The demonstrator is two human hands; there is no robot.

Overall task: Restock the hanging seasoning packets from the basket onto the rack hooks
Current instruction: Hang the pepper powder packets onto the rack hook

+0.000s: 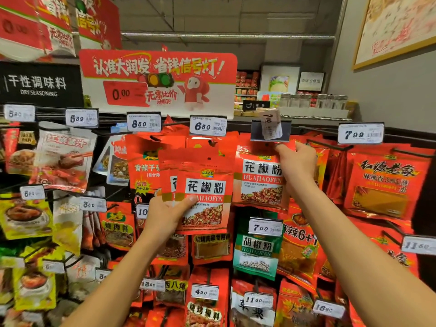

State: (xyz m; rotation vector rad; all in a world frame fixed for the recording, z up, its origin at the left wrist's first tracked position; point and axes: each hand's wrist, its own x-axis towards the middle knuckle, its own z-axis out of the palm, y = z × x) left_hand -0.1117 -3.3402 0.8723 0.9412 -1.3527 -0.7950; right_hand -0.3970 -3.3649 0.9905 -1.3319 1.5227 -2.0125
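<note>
left hand [165,212] grips a small stack of red huajiaofen packets [204,192] by the lower edge, held up before the rack | right hand [296,161] pinches the top of the huajiaofen packet on the hook [259,178], just under a tilted price tag [271,125] | basket unseen

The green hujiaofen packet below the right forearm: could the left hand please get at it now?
Probably not: the left hand grips a stack of red huajiaofen packets, so its fingers aren't free for the green hujiaofen packet.
</note>
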